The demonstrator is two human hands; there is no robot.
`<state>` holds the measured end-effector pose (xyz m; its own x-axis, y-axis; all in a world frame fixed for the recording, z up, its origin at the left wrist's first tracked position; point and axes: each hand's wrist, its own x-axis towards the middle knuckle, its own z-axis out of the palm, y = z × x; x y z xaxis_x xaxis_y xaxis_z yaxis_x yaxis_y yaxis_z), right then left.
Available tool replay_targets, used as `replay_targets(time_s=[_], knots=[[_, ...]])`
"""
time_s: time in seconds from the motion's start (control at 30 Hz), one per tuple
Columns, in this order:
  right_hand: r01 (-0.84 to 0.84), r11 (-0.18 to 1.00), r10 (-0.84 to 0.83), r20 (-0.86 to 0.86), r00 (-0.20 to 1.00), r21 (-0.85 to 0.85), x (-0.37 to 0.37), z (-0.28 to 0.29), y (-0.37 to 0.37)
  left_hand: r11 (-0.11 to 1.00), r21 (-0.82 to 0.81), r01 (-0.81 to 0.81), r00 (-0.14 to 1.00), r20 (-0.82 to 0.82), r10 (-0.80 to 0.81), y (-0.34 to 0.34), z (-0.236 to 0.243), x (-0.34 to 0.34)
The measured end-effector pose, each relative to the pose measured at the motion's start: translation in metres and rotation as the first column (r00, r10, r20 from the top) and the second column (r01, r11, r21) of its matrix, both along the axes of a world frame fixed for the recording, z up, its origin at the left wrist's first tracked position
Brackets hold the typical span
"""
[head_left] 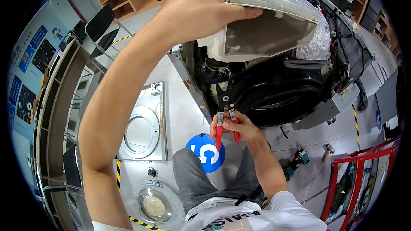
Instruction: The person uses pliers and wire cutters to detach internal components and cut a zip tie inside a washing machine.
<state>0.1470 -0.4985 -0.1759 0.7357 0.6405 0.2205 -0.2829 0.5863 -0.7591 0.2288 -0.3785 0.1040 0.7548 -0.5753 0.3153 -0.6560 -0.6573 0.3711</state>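
My left hand [195,10] is raised and grips the near end of a cream plastic detergent housing [265,30] on top of an opened washing machine. My right hand [239,125] holds red-handled pliers [226,111] upright. The pliers' jaws reach up to a black hose joint with a wire clamp [217,73] just under the housing. Behind it lies the black drum tub [278,96]. A patch of clear bubble wrap [314,38] sits against the right side of the housing.
A grey front panel with a round hole [143,124] and a round glass door [154,205] lie on the floor at left. A cordless drill [295,162] and a hammer [327,149] lie at right, near a red metal frame [364,179]. Shelving and folding chairs stand at far left.
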Motion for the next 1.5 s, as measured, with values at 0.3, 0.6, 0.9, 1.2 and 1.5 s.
replay_targets(time_s=[0.3,0.6,0.9,1.2,1.5], knots=[[0.159,0.961,-0.156,0.034,0.987,-0.224,-0.001,0.013,-0.013,1.0,0.002,0.028,1.0,0.012,-0.028,0.006,-0.003,0.003],[0.246,0.913,-0.203,0.161,0.966,-0.326,0.003,0.019,-0.035,0.998,-0.031,0.056,0.998,0.035,-0.055,0.007,-0.013,-0.001],[0.242,0.78,-0.194,0.144,0.97,-0.577,0.001,0.06,-0.082,0.667,-0.744,0.038,0.958,0.216,0.186,0.03,-0.132,-0.074],[0.261,0.602,-0.159,0.207,0.965,-0.754,0.005,0.088,-0.098,0.745,-0.629,-0.222,0.898,0.167,0.408,-0.004,-0.214,-0.046],[0.319,0.761,-0.285,0.151,0.947,-0.565,-0.006,0.051,-0.068,0.735,-0.658,-0.165,0.956,0.078,0.284,0.002,-0.211,-0.024]])
